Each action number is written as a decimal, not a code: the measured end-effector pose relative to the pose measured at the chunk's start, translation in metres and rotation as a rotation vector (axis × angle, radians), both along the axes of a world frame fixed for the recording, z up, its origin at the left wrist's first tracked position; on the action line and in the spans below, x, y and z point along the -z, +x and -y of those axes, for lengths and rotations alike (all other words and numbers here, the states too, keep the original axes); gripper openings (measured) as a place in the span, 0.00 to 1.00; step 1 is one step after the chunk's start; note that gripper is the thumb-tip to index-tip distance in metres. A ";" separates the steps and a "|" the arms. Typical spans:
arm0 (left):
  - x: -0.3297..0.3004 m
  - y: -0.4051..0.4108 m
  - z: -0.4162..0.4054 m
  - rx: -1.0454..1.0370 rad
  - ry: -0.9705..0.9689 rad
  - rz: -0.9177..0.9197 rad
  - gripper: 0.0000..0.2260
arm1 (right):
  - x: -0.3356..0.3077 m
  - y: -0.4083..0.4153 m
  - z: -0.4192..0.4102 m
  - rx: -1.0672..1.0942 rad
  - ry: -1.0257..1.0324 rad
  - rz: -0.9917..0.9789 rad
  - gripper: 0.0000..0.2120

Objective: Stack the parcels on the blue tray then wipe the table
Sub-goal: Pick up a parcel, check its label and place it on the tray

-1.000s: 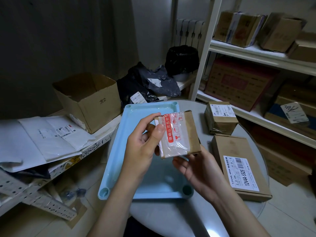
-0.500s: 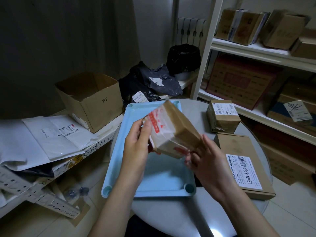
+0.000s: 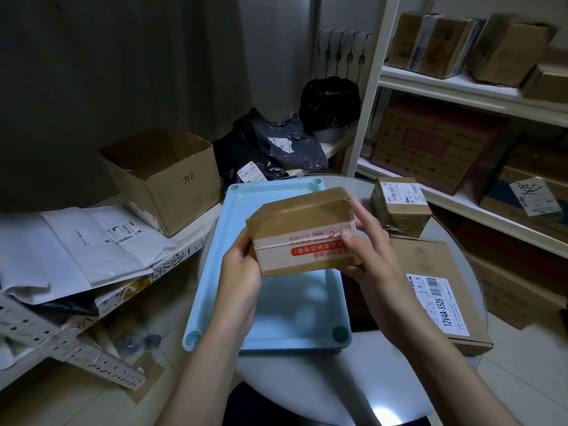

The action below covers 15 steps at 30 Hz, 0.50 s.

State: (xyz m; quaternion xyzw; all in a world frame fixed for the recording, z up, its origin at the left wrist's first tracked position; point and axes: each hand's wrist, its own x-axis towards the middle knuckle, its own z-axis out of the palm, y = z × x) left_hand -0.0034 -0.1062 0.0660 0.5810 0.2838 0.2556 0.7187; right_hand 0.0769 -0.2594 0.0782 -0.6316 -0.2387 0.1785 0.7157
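Observation:
A brown taped parcel [image 3: 301,229] with a red-printed strip hangs above the light blue tray [image 3: 215,262], held level between both hands. My left hand [image 3: 239,272] grips its left end and my right hand [image 3: 365,250] grips its right end. The tray lies on the round grey table [image 3: 362,373] and nothing rests in it. Two more parcels sit on the table to the right: a small cube-like box [image 3: 399,207] at the back and a flat labelled box [image 3: 436,290] nearer me.
An open cardboard box [image 3: 163,179] and white mail bags [image 3: 76,247] lie on a low shelf at the left. Dark plastic bags [image 3: 276,142] sit behind the tray. A white shelving unit [image 3: 461,90] with several cartons stands at the right.
The parcel has been turned over between my hands, from its taped face up to a brown side up, and my right hand has shifted from beneath it to its right end.

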 end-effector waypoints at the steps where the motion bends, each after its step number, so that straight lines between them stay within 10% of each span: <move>1: -0.001 0.000 -0.001 0.007 0.004 -0.007 0.17 | 0.001 0.000 0.000 -0.005 0.001 -0.002 0.29; 9: 0.003 -0.005 -0.005 0.065 -0.145 0.045 0.19 | 0.007 0.000 0.002 0.040 -0.052 0.055 0.27; 15: 0.012 -0.004 -0.001 0.167 -0.224 0.034 0.16 | -0.008 -0.017 0.003 0.101 -0.080 0.472 0.30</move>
